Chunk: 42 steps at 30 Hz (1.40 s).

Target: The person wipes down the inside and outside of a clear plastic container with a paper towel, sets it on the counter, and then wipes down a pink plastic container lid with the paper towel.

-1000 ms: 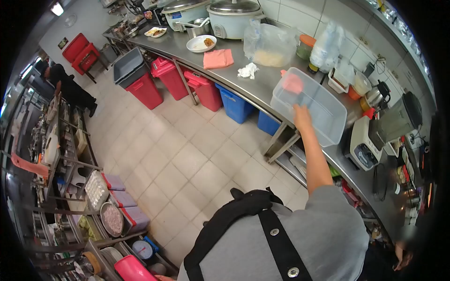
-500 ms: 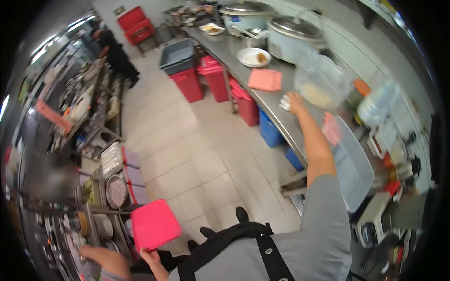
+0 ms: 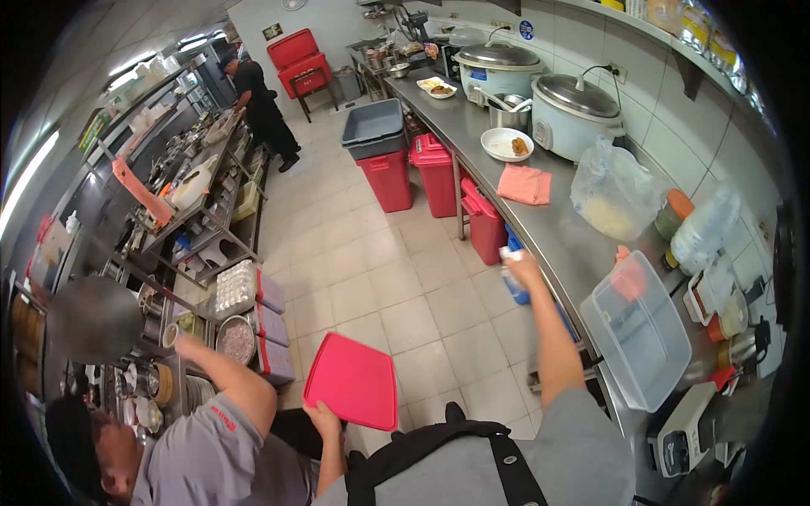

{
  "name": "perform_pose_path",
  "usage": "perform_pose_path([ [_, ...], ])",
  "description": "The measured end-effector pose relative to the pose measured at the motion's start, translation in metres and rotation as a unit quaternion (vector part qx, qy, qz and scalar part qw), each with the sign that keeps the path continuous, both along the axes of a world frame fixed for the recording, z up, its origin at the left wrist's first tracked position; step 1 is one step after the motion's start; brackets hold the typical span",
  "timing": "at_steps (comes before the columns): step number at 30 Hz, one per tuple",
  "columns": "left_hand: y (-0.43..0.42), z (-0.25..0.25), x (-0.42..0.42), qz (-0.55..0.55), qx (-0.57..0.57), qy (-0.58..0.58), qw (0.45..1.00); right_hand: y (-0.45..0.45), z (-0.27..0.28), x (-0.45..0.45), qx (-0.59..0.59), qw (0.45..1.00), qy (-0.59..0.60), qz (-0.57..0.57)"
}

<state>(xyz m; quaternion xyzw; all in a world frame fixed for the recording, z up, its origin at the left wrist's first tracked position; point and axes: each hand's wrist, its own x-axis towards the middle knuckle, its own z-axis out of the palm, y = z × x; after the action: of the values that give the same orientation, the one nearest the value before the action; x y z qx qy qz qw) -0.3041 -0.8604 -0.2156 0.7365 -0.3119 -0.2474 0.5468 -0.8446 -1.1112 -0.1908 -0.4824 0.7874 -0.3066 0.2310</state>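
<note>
Red plastic is meeting the left fingers (image 3: 321,413), which are gripping the flat lid (image 3: 353,379) along its near edge, its broad face tilting over the floor. The right fingers (image 3: 519,265) are curling around a crumpled white wad (image 3: 510,253), probably paper, and are hovering just off the edge of the steel surface (image 3: 567,246). A blue bin (image 3: 517,292) is showing partly beneath them. To their right and nearer the body, a clear, open container (image 3: 637,333) is resting on the surface; whether the pink cloth (image 3: 629,278) is lying inside or behind it cannot be told. Beyond the right fingers, a folded pink cloth (image 3: 525,184), a bag (image 3: 612,198) and a plate (image 3: 506,145) are sitting. Left of the left fingers, a co-worker (image 3: 207,447) is reaching away. Judged from this arrangement, good handling is calling for a firm, level pinch on the lid, its corners clearing the co-worker's arm, while the right fingers are enclosing the wad fully, lightly enough to prevent shedding, and are clearing the surface's edge.
</note>
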Motion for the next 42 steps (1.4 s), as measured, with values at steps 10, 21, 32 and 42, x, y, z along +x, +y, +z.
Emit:
perform_pose_path([
  [10,-0.09,0.125,-0.091,-0.101,-0.196,0.171,0.96,0.171,0.11,0.306,-0.357,0.872,-0.096,0.32],
  [21,-0.05,0.205,-0.107,-0.219,-0.225,0.225,0.923,0.062,0.175,0.156,-0.481,0.871,0.096,0.007],
  [32,-0.053,0.207,-0.153,-0.25,-0.213,0.245,0.912,0.136,0.202,0.227,-0.571,0.773,0.145,0.234],
  [42,0.001,0.211,-0.149,-0.206,-0.255,0.234,0.915,0.185,0.19,0.269,-0.503,0.802,-0.04,0.319],
])
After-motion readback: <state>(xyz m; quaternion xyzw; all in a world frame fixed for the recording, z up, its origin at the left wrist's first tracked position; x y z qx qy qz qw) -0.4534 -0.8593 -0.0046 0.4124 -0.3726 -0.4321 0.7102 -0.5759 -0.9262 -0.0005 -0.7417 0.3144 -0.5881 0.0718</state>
